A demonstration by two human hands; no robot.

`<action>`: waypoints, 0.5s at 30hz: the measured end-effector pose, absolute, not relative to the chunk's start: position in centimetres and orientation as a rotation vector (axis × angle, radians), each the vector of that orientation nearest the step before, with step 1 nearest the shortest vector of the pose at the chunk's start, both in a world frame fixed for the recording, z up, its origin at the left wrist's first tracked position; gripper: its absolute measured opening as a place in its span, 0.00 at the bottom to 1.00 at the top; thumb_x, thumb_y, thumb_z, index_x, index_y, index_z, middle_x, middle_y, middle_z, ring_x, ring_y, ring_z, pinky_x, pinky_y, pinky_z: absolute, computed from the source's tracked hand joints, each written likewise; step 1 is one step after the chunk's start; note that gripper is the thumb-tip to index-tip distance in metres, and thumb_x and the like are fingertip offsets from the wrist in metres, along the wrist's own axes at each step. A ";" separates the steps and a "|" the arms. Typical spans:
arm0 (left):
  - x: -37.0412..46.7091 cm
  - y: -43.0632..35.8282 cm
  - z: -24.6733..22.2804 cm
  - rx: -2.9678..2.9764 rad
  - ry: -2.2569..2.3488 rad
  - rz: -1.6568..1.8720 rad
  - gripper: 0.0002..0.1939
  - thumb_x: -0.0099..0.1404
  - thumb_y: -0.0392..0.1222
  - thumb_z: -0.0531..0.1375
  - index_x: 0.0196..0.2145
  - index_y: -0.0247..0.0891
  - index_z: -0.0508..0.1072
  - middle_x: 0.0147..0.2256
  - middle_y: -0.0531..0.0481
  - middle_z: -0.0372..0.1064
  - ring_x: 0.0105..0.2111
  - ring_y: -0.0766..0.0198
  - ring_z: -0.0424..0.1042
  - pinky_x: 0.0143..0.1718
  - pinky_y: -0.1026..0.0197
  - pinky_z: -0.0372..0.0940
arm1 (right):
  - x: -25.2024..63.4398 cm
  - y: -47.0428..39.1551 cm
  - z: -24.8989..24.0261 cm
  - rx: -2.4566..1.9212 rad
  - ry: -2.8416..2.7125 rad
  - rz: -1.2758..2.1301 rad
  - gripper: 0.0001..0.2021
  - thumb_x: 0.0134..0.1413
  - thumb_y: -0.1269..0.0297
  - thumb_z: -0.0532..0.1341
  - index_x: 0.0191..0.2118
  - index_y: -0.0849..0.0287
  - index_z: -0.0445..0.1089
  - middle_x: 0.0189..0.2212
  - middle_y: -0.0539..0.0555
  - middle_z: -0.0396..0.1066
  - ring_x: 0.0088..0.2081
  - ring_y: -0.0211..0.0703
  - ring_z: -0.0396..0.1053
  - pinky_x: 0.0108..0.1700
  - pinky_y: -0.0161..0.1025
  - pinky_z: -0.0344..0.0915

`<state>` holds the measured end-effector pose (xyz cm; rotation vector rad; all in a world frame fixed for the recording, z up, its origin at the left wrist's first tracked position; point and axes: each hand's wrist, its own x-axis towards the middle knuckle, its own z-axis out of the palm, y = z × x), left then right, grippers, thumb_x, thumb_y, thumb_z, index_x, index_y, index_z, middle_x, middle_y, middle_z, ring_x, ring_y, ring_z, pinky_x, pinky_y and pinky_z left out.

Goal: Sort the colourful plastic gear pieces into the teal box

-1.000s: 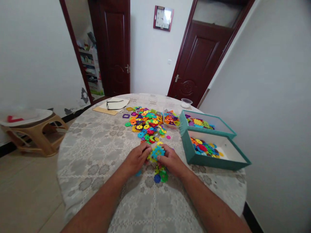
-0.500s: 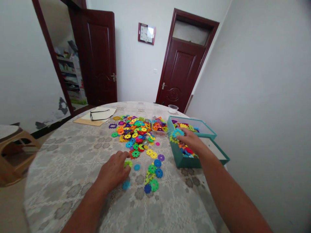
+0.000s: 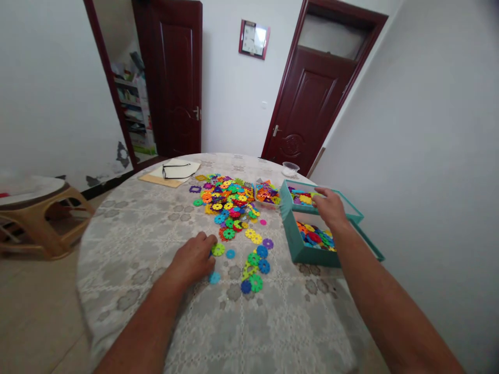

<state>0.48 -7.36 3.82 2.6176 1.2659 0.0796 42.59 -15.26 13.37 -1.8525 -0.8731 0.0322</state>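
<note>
My left hand (image 3: 196, 258) is low over the table with its fingers curled. A bit of dark blue plastic, apparently a snowflake building disc (image 3: 211, 254), shows at its fingertips. Beside it lie a lime green disc (image 3: 219, 249) and light blue discs (image 3: 214, 278). My right hand (image 3: 330, 206) hovers above the two teal boxes, thumb and fingers apart, with nothing visible in it. The near box (image 3: 300, 253) holds mixed discs (image 3: 315, 237); the far box (image 3: 353, 210) has more. A loose group of blue, green and lime discs (image 3: 256, 283) lies between my hands.
A large heap of colourful discs (image 3: 230, 197) covers the table's middle, next to a clear tub (image 3: 268, 202) of pieces. Glasses (image 3: 177, 171) rest on papers at the back left. A clear bowl (image 3: 290, 168) stands at the back right. A stool (image 3: 50, 228) is at left.
The blue and lime discs are gone from my right hand, which has moved back over the boxes. My left hand has drawn off the lime disc, now uncovered. The view has shifted.
</note>
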 end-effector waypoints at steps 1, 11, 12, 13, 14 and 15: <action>0.6 -7.4 3.8 2.625 1.241 0.094 0.21 0.63 0.36 0.55 0.53 0.41 0.72 0.48 0.40 0.69 0.47 0.50 0.74 0.45 0.54 0.66 | 41.5 -15.9 12.9 -1.850 -0.915 0.025 0.22 0.52 0.65 0.63 0.54 0.62 0.74 0.41 0.60 0.78 0.33 0.44 0.75 0.39 0.41 0.73; 0.9 -6.6 2.2 2.517 1.054 0.332 0.26 0.60 0.30 0.57 0.56 0.40 0.73 0.47 0.43 0.70 0.49 0.53 0.72 0.53 0.55 0.66 | 27.1 -22.0 5.2 -2.043 -1.900 0.415 0.19 0.59 0.64 0.63 0.56 0.59 0.72 0.48 0.62 0.76 0.46 0.50 0.74 0.50 0.42 0.67; 1.0 -6.6 1.9 2.502 1.014 0.372 0.26 0.60 0.30 0.57 0.56 0.41 0.73 0.47 0.43 0.70 0.49 0.54 0.72 0.53 0.55 0.66 | 26.7 -22.1 4.5 -2.093 -1.909 0.410 0.19 0.59 0.64 0.63 0.55 0.60 0.72 0.48 0.62 0.75 0.47 0.51 0.73 0.51 0.43 0.66; 1.2 -6.6 1.6 2.479 0.969 0.410 0.26 0.59 0.30 0.57 0.56 0.41 0.73 0.47 0.44 0.71 0.49 0.54 0.73 0.53 0.55 0.67 | 26.6 -22.1 3.9 -2.132 -1.910 0.409 0.18 0.58 0.64 0.64 0.54 0.60 0.71 0.47 0.62 0.75 0.47 0.52 0.73 0.51 0.43 0.65; 1.4 -6.7 1.4 2.448 0.921 0.444 0.26 0.59 0.30 0.58 0.55 0.41 0.73 0.47 0.44 0.71 0.48 0.54 0.73 0.53 0.55 0.67 | 26.5 -22.0 3.4 -2.154 -1.908 0.414 0.17 0.58 0.63 0.64 0.53 0.60 0.71 0.46 0.62 0.75 0.47 0.52 0.72 0.50 0.43 0.65; 1.7 -6.9 1.2 2.410 0.873 0.473 0.25 0.59 0.30 0.58 0.54 0.40 0.74 0.47 0.44 0.72 0.48 0.55 0.73 0.53 0.55 0.68 | 26.4 -21.9 3.1 -2.156 -1.906 0.423 0.17 0.58 0.63 0.64 0.52 0.60 0.71 0.46 0.62 0.75 0.47 0.52 0.72 0.50 0.42 0.64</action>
